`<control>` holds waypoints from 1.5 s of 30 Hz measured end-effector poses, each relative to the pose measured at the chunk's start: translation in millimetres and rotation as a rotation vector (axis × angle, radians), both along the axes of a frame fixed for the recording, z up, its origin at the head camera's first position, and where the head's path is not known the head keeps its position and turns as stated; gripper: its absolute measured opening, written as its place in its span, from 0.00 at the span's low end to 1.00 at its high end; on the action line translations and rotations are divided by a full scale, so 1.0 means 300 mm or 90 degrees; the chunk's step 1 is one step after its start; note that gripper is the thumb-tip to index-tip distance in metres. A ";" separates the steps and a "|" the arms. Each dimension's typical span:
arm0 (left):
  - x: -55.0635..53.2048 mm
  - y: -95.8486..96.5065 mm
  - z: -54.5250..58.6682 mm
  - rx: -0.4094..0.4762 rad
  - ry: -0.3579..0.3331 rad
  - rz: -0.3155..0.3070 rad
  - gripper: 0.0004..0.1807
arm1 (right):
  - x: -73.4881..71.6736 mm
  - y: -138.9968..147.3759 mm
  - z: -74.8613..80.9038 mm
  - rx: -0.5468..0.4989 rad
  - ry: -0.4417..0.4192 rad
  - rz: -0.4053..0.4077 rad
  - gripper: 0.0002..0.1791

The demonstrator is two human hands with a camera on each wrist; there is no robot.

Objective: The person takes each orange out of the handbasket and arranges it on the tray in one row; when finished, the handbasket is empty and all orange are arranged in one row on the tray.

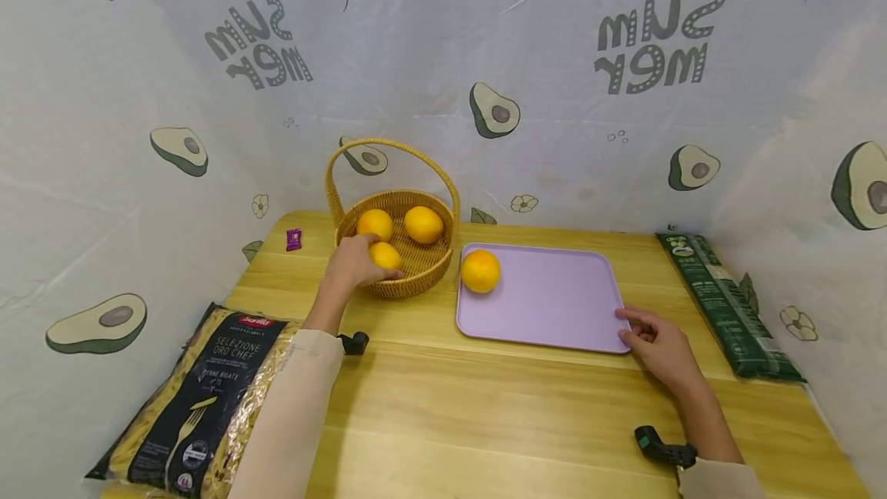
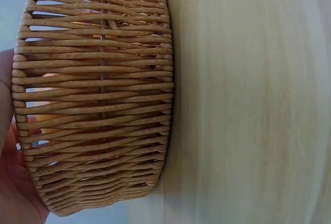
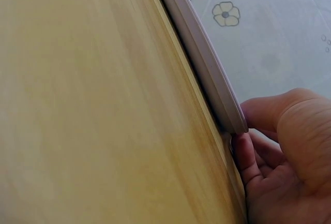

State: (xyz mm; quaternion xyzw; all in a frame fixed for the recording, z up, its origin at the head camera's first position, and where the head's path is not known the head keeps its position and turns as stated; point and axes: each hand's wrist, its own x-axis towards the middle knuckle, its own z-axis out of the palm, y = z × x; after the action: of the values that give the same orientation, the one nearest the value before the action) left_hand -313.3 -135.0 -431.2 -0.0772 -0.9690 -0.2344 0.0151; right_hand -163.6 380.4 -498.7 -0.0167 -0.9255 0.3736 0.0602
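A yellow wicker basket (image 1: pixel 413 283) with a tall handle stands at the back of the table. My left hand (image 1: pixel 353 259) reaches over its near left rim and holds an orange (image 1: pixel 385 256) between thumb and fingers. Two more oranges (image 1: pixel 375 226) (image 1: pixel 423 225) lie inside. In the left wrist view the basket's wall (image 2: pixel 98 110) hides most of the fruit and fingers. A lilac tray (image 1: pixel 547 295) lies to the right, with one orange (image 1: pixel 480 271) at its left end. My right hand (image 1: pixel 661 349) pinches the tray's near right corner, thumb on the rim, finger below it.
A bag of penne pasta (image 1: pixel 208 399) lies at the left, under my left forearm. A small purple packet (image 1: pixel 294 239) sits left of the basket. Along the right edge lies a long green package (image 1: pixel 728 303). A printed curtain (image 1: pixel 430 75) hangs behind the wooden table (image 1: pixel 485 422).
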 end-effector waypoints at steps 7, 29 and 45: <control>0.000 -0.005 -0.016 0.067 0.026 -0.035 0.49 | 0.006 0.001 -0.001 -0.004 -0.004 0.002 0.22; 0.051 0.061 0.088 0.217 0.109 -0.084 0.49 | 0.007 -0.015 0.005 -0.006 -0.003 0.006 0.21; 0.087 0.295 0.099 0.284 0.121 -0.271 0.43 | 0.013 -0.008 0.008 -0.001 -0.006 0.004 0.21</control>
State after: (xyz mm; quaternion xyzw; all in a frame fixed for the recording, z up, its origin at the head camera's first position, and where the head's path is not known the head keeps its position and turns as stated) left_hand -287.2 -46.4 -401.6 -0.2942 -0.8501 -0.4306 0.0726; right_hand -159.5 378.2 -496.2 -0.0157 -0.9254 0.3747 0.0546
